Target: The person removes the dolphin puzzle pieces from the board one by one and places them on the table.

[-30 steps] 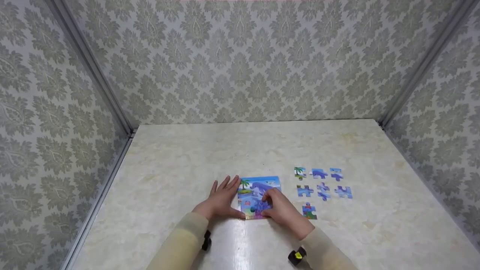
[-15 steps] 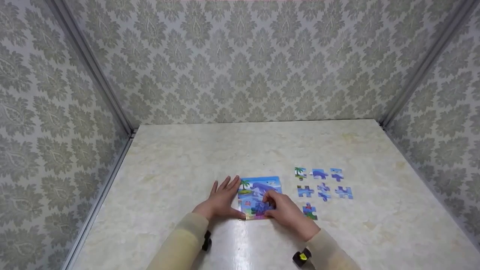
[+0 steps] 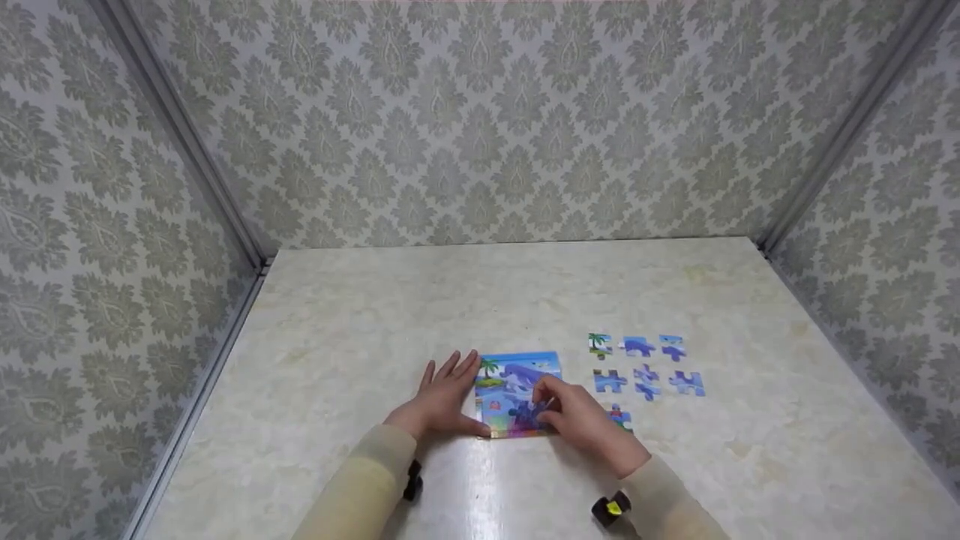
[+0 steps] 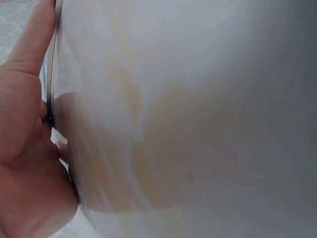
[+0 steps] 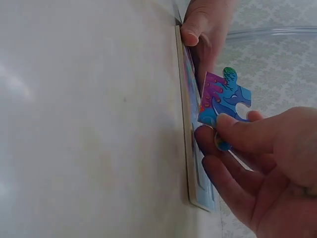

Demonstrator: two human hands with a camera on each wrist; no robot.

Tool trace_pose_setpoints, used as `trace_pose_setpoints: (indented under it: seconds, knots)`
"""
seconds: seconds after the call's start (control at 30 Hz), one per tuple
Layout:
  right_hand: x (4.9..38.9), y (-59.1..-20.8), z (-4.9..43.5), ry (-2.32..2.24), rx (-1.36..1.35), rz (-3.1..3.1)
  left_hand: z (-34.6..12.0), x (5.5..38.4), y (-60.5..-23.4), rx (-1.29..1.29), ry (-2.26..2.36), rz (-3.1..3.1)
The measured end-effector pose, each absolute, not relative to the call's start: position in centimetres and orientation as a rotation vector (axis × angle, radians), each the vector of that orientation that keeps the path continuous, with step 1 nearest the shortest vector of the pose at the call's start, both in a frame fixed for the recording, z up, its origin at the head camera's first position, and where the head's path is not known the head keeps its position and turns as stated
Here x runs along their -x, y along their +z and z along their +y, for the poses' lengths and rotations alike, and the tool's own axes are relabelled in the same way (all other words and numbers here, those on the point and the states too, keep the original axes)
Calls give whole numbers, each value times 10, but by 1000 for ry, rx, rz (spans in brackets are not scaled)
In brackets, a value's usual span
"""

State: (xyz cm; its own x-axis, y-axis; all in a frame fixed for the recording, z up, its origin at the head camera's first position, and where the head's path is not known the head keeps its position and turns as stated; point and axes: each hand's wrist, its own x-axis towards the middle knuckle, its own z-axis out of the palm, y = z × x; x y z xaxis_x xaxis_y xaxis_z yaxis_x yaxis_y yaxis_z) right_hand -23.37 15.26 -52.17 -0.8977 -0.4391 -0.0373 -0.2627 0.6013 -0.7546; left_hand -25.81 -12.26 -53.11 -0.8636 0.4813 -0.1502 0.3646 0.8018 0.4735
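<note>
A puzzle board (image 3: 517, 357) with a dolphin, a palm tree and a crab printed on it lies flat on the table. Along its left side rests my left hand (image 3: 441, 403), fingers spread out straight and the thumb at the lower left corner. Over the lower right part of the board, my right hand (image 3: 589, 424) pinches a puzzle piece (image 5: 228, 94) between thumb and fingers. That piece shows purple coral and blue water, and it stands tilted up off the board in the right wrist view. In the left wrist view, the left hand (image 4: 22, 119) lies beside the board's edge.
Right of the board, several loose puzzle pieces lie in rows, among them a palm tree piece (image 3: 599, 345) and a blue piece (image 3: 686, 383). My right hand partly covers a red and green piece (image 3: 621, 416). Patterned walls (image 3: 480, 150) close in the table (image 3: 360, 300).
My right hand has shifted slightly to the right and lifted the puzzle piece's edge, still pinching it. My left hand and the board stay in place.
</note>
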Motion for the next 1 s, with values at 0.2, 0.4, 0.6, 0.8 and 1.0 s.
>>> trace_pose_setpoints:
  seconds: [0.2, 0.4, 0.6, 0.8, 1.0]
  knots:
    - [235, -516, 164, -1309, 454, 2546, -123, 259, -531, -650, 644, 2730]
    - [234, -511, 184, -1429, 414, 2498, -124, 260, -532, -656, 645, 2736]
    - [235, -510, 208, -1415, 447, 2518, -124, 260, -531, -654, 649, 2726]
    - [232, -508, 233, -1382, 428, 2591, -124, 259, -532, -654, 650, 2725]
    - [227, -506, 261, -1341, 217, 2659, -123, 261, -535, -650, 633, 2730]
